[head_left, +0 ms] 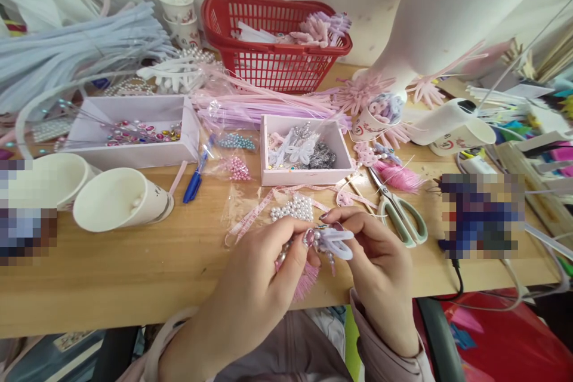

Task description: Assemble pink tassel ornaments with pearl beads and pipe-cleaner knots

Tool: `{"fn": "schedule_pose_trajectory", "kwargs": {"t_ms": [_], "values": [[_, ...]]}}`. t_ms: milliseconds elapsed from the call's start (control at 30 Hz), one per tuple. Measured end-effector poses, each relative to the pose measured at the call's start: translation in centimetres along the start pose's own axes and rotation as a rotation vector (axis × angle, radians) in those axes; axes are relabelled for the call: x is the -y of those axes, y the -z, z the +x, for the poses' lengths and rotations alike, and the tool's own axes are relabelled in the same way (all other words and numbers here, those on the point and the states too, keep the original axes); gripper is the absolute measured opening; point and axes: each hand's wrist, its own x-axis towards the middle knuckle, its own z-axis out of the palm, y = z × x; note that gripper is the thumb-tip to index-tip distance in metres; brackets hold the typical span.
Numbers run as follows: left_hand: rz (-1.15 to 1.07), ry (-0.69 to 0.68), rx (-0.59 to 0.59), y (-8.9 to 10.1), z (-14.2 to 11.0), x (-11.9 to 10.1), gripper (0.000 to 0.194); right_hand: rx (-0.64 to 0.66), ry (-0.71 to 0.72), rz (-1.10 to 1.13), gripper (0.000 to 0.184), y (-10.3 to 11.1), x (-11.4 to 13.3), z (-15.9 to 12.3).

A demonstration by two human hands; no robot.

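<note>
Between my two hands, above the table's front part, is a small pale lilac ornament with fuzzy loops and pearl beads. My left hand pinches its left side between thumb and fingers. From the right, my right hand grips the loops with closed fingertips. A pink tassel hangs below the left fingers; how it is attached is hidden. Just beyond my hands lie white pearl beads in a clear bag and a pink measuring tape. Green-handled scissors rest right of my right hand.
A white box with silvery pieces and another box with gems stand behind. Paper cups are at left, with a blue pen nearby. Farther back sit a red basket and pink fuzzy stems. A cable lies right.
</note>
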Motion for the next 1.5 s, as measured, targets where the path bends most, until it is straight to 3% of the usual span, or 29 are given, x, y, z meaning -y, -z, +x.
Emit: {"fn": "schedule_pose_trajectory", "kwargs": {"t_ms": [200, 367, 467, 733, 933, 1000, 1300, 1500], "values": [[0.128, -0.201, -0.062, -0.5, -0.3, 0.2, 0.017, 0.033, -0.155, 0.172, 0.023, 0.0, -0.7, -0.6], [0.473, -0.441, -0.254, -0.3, -0.1, 0.7, 0.019, 0.013, -0.220, 0.248, 0.025, -0.1, -1.6, -1.1], [0.530, -0.514, -0.315, -0.3, 0.1, 0.8, 0.021, 0.026, -0.236, 0.306, 0.028, -0.3, -1.8, -1.0], [0.460, -0.421, -0.173, -0.1, -0.3, 0.6, 0.026, 0.166, -0.469, 0.522, 0.024, 0.3, -1.3, -0.7], [0.468, -0.456, 0.046, 0.8, -0.1, 0.6, 0.021, 0.150, -0.531, 0.605, 0.024, 0.4, -0.6, -0.6], [0.482, -0.467, 0.063, 0.9, 0.1, 0.8, 0.024, 0.147, -0.549, 0.602, 0.024, 0.5, -0.3, -0.6], [0.577, -0.678, -0.153, 0.3, 0.6, 2.1, 0.020, 0.132, -0.443, 0.488, 0.022, 0.4, 0.3, -1.1], [0.617, -0.726, -0.203, 0.4, 0.6, 2.1, 0.016, 0.147, -0.280, 0.323, 0.022, -0.2, 0.2, -2.1]]}}
